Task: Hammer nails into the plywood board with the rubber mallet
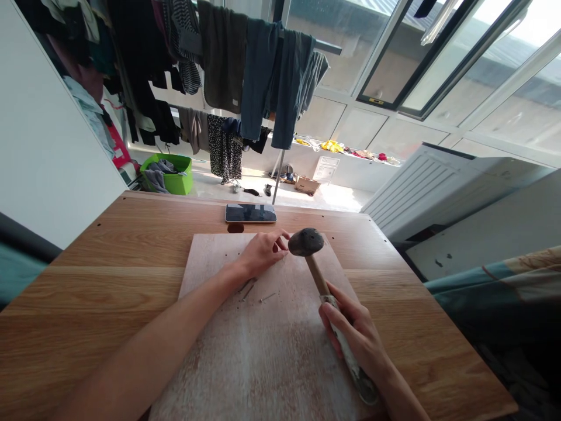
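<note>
Closed round the handle of the hammer point(317, 275), right of centre, the right hand point(353, 326) grips partway along, presumably for control. Left hand point(262, 255), at centre, curls its fingers near the hammer head; what they pinch, if anything, cannot be told. Loose nails point(249, 290) lie below, conveniently near; the board point(263, 362) probably shields the table point(109, 280).

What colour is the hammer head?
Dark grey, nearly black: the hammer head shows in the head view.
</note>
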The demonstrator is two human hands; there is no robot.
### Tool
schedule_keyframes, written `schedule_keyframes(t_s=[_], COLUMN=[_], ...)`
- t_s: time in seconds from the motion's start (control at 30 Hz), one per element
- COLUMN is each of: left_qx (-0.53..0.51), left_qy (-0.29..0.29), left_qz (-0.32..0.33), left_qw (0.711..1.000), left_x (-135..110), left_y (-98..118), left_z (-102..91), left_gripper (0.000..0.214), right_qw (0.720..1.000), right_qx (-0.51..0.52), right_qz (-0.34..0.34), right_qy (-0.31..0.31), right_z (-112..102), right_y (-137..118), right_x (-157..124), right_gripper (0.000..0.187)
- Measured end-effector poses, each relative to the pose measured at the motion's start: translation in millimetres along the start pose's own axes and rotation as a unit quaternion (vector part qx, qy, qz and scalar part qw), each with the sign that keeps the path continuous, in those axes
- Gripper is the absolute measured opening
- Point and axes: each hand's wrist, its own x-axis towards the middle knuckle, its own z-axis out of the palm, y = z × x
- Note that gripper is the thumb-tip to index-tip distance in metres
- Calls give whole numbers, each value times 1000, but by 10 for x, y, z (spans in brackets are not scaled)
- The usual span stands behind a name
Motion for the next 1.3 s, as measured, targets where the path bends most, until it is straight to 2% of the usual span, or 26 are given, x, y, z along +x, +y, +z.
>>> schedule_keyframes(t_s=[0.1,0.17,0.23,0.33,0.4,0.5,0.63,0.87,0.97,1.1,1.2,1.3], left_qx=[-7,8,63,191,261,316,347,343,307,113,20,15], left_qy=[-23,-56,-115,-237,-270,-256,-246,-266,-221,-109,-46,-51], left_qz=[-10,-17,-19,-30,-55,-82,-76,-105,-70,43,60,71], left_qw=[1000,998,991,952,925,910,902,895,923,987,997,996], left_x=[17,16,-10,-96,-157,-209,-216,-214,-170,-65,-8,1], left_y=[44,121,227,386,462,528,582,638,610,413,209,71], left_z=[-64,-207,-417,-717,-819,-820,-757,-804,-801,-674,-533,-438], left_gripper=[36,39,36,29,26,23,17,20,13,5,7,4], right_qw=[1000,1000,1000,1000,1000,1000,1000,1000,1000,1000,1000,1000], right_qx=[-6,1,10,3,-5,-6,-5,-5,-5,-6,-12,-16], right_qz=[-5,-13,-18,-13,-11,-10,-13,-9,-11,-5,-2,-3], right_qy=[-3,2,8,8,5,6,6,3,5,11,11,7], right_z=[-3,-12,-26,-43,-43,-33,-27,-32,-26,-17,-23,-35], right_y=[3,1,0,2,5,9,-1,-27,-32,-41,-41,-32], right_x=[-3,-16,-33,-49,-47,-38,-37,-47,-45,-45,-46,-43], right_gripper=[64,63,61,61,63,63,63,64,65,67,68,68])
